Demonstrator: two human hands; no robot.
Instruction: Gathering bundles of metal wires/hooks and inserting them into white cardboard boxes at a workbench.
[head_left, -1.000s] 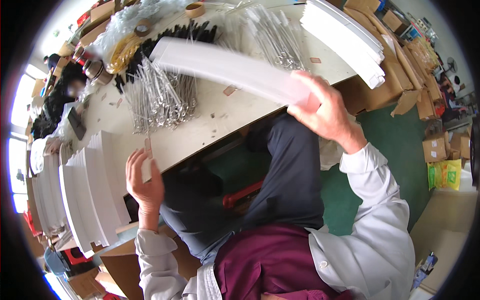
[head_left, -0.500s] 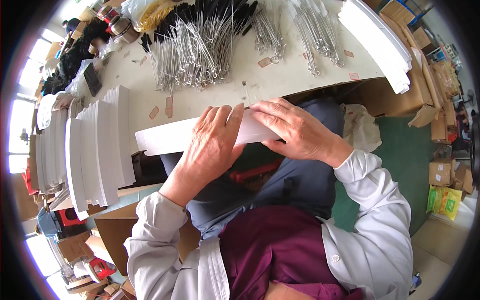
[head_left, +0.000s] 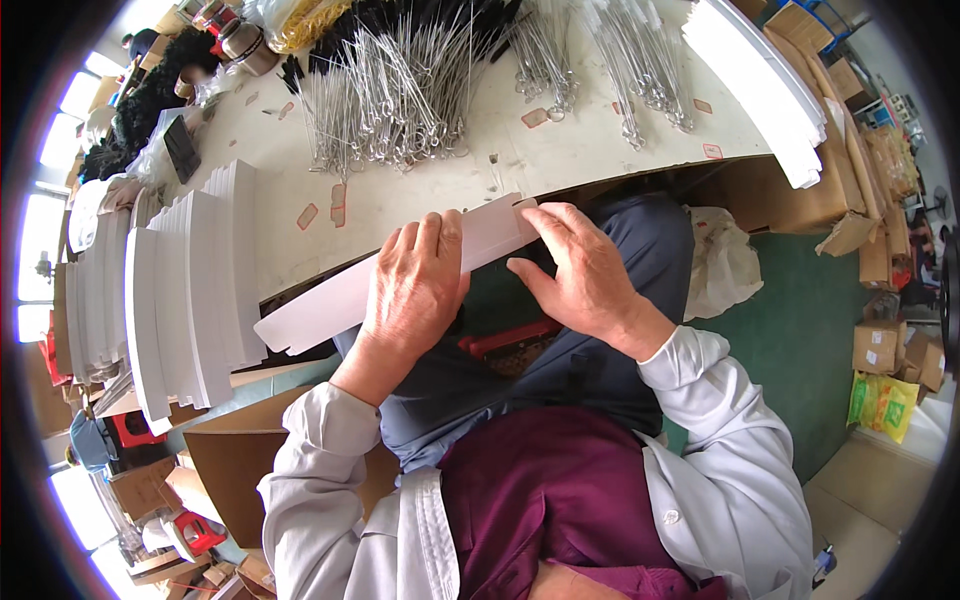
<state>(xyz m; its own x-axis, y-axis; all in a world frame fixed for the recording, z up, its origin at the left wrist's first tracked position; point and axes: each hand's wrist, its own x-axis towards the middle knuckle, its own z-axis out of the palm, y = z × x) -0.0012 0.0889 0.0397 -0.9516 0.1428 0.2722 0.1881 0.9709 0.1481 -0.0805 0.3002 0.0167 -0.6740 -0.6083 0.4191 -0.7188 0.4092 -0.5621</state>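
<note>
A long, narrow white paper carton (head_left: pixel 330 300) with end flaps slants across my lap at the table's near edge, its right end higher. My left hand (head_left: pixel 415 285) is closed round its middle, fingers over the top. At the carton's right end, my right hand (head_left: pixel 590 275) has its fingertips against the small end flap. The right thumb stands apart from the fingers, below the carton's edge. Whether the carton is fully flat or slightly opened is hard to make out.
Bundles of thin wire brushes (head_left: pixel 400 95) with looped ends lie on the white table (head_left: pixel 270 230). White cartons stand stacked at left (head_left: pixel 190 290), and more lie at the right edge (head_left: pixel 760 95). A plastic bag (head_left: pixel 720 260) and an open cardboard box (head_left: pixel 235 460) are nearby.
The carton has tilted, its left end down and its right end up. My right hand has moved right to the end flap, its thumb coming away from the carton.
</note>
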